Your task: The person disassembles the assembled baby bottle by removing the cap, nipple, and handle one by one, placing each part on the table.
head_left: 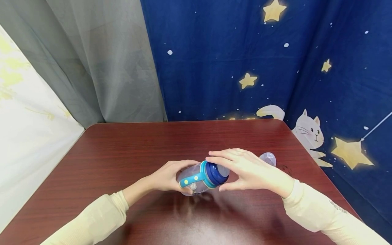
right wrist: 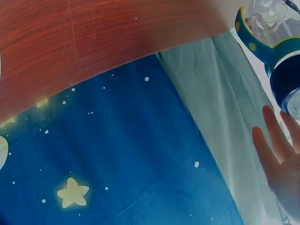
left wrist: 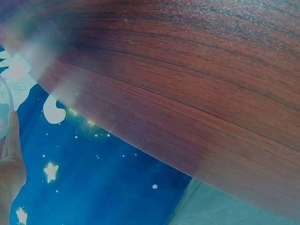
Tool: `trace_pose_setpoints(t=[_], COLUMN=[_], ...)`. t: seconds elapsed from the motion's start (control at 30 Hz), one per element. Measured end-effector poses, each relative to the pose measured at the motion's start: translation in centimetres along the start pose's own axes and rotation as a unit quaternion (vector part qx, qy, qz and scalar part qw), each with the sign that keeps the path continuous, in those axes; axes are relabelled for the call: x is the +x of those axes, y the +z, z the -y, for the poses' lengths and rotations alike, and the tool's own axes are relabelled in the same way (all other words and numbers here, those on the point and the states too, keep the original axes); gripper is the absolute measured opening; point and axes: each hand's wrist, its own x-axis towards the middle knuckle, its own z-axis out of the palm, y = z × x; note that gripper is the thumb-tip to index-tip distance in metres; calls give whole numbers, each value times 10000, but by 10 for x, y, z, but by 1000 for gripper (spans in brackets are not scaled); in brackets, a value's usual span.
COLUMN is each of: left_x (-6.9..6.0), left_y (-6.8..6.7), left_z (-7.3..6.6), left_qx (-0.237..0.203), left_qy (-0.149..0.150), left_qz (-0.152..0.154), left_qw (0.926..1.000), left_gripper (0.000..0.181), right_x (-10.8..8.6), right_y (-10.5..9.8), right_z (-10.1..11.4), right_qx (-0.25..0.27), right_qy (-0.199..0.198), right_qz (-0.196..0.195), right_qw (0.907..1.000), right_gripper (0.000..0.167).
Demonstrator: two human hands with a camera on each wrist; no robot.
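A clear baby bottle (head_left: 199,182) with a blue collar and a turquoise strap handle with yellow dots is tilted, its lid end toward the right. My left hand (head_left: 171,175) grips the bottle's body from the left, thumb on the near side. By the dark blue lid (head_left: 215,173) is my right hand (head_left: 245,168), fingers extended over it and thumb below. In the right wrist view, the spread fingers (right wrist: 273,136) reach toward the lid; contact is hard to tell. The left wrist view catches only part of the left hand (left wrist: 11,159) against the clear bottle wall.
A small clear dome-shaped cover (head_left: 268,158) lies on the brown wooden table (head_left: 137,143), beyond the right hand. Behind the table hang a grey curtain (head_left: 122,68) and a blue star-patterned curtain (head_left: 208,61). A white curtain (head_left: 24,136) hangs at the left.
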Motion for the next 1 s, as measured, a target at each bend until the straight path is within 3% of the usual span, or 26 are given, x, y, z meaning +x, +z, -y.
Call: trace_pose_setpoints(t=[0.13,0.27,0.6,1.0], left_x=[0,0,-1,-1], left_y=[0,0,1,1], left_z=[1,1,2,4], left_qx=[2,-27,-78,-98], left_qy=[8,13,32,87], left_qz=[-29,-23,22,-1], left_qw=[10000,10000,10000,9999], left_gripper=[75,74,73,73], right_x=[1,1,2,1], right_y=[0,1,4,2], right_z=[2,2,-2,-5], right_qx=[-105,-66,190,-115], right_qy=[400,540,171,-83], right_qz=[18,148,121,280], right_qw=[9991,9984,9996,9995], right_gripper=[74,75,69,65])
